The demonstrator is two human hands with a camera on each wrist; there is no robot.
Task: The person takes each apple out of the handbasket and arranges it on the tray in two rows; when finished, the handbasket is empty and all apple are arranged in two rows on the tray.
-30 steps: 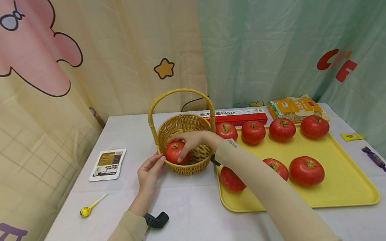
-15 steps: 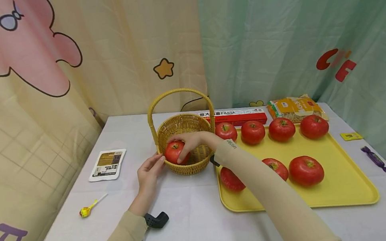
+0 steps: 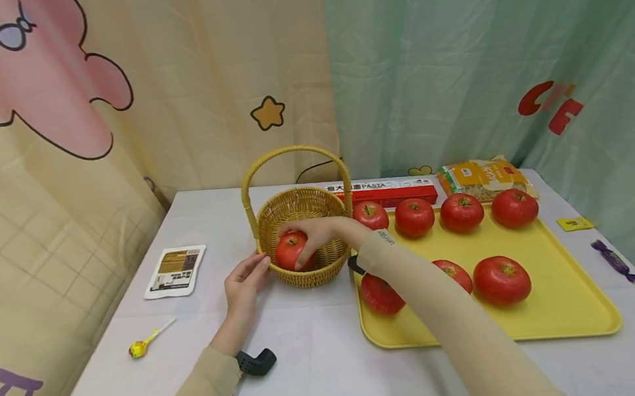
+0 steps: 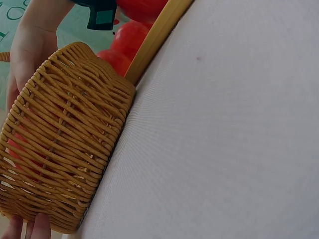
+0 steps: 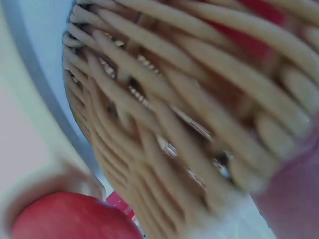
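Note:
A yellow-brown wicker basket (image 3: 311, 278) with a tall arched handle stands on the white-covered table. My right hand (image 3: 314, 233) reaches into it and grips a red apple (image 3: 290, 249) near the left inner wall. The thumb lies on the apple's near side, and other fingers are partly hidden behind it. At the basket's left rim my left hand (image 3: 243, 286) holds the wicker, with fingertips (image 4: 42, 226) against the outer wall in the left wrist view. The right wrist view shows the basket's weave (image 5: 164, 114) close up, blurred.
Right of the basket lies a yellow tray (image 3: 568, 299) with several red apples (image 3: 503, 281), partly hidden by my right sleeve. A red pasta box (image 3: 394, 194) and a noodle bag (image 3: 484, 179) stand behind. A white pouch (image 3: 176, 271), lollipop (image 3: 139, 348), yellow packet (image 3: 574, 224) and purple candy (image 3: 615, 260) lie around.
The apple in my right hand has shifted and turned slightly to the right inside the basket. My left hand stays at the rim.

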